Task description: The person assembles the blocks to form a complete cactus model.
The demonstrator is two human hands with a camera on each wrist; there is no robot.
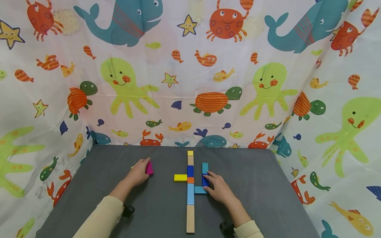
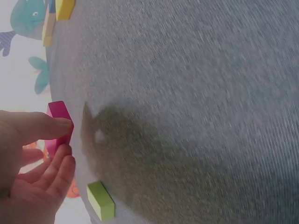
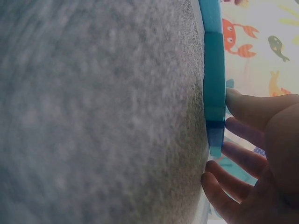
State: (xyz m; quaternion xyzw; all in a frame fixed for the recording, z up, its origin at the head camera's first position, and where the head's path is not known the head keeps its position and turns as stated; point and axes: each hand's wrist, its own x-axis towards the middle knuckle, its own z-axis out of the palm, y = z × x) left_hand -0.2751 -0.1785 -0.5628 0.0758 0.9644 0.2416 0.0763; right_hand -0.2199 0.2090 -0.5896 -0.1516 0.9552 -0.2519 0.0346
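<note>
My left hand [image 1: 138, 173] pinches a magenta block [image 1: 149, 169] between thumb and fingers; in the left wrist view the thumb [image 2: 58, 125] lies across its face. My right hand [image 1: 220, 187] rests its spread fingers against a dark blue block [image 1: 205, 180], partly covered by them. A light blue block [image 1: 205, 167] adjoins its far end, and a blue block [image 1: 200, 190] lies crosswise at its near end. In the right wrist view the thumb touches the edge of the teal-looking block [image 3: 214, 79].
A long row of blocks runs down the middle, with a plain wooden block [image 1: 190, 218] nearest and a small yellow block [image 1: 190, 153] farthest. A yellow block [image 1: 180, 178] juts left from it. A green block [image 2: 101, 201] lies near my left hand. Printed curtains [image 1: 178, 112] border the grey table [image 1: 166, 211].
</note>
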